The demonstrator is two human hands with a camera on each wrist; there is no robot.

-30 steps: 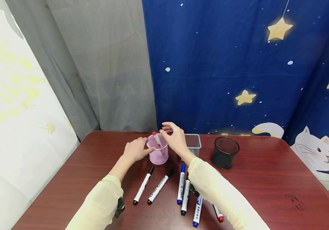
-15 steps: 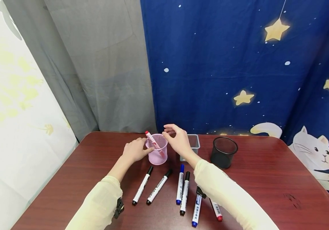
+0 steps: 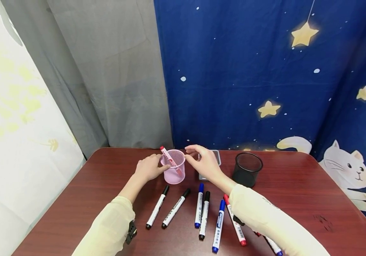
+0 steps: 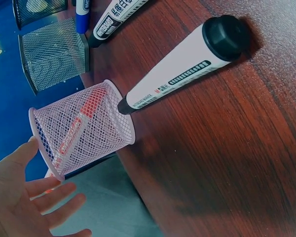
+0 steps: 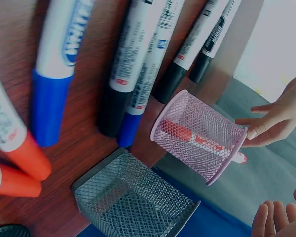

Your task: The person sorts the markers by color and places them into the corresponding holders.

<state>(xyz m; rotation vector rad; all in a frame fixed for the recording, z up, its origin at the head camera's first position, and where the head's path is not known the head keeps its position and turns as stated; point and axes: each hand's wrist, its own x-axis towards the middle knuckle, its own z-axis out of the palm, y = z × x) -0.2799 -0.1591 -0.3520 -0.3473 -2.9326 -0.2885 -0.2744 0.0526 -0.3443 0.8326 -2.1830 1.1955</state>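
A pink mesh pen holder (image 3: 174, 176) stands upright near the table's far edge, with one red-capped whiteboard marker (image 3: 168, 155) leaning inside it. My left hand (image 3: 149, 167) holds the holder by its rim on the left side; the left wrist view shows its thumb on the rim and the other fingers spread beside it. Just right of the holder, my right hand (image 3: 205, 164) hovers with loosely bent fingers and nothing between them. Behind that hand a grey mesh box (image 5: 135, 197) is partly hidden in the head view.
A black mesh pen holder (image 3: 247, 170) stands to the right. In front lie several loose markers: black-capped ones such as a left marker (image 3: 157, 207), blue-capped ones such as a middle marker (image 3: 219, 226), and a red-capped marker (image 3: 235, 221). The right sleeve partly covers others.
The red marker has tipped to the left against the holder's rim. My right hand has drawn away from it to the right, uncovering more markers. My left hand stays at the rim.
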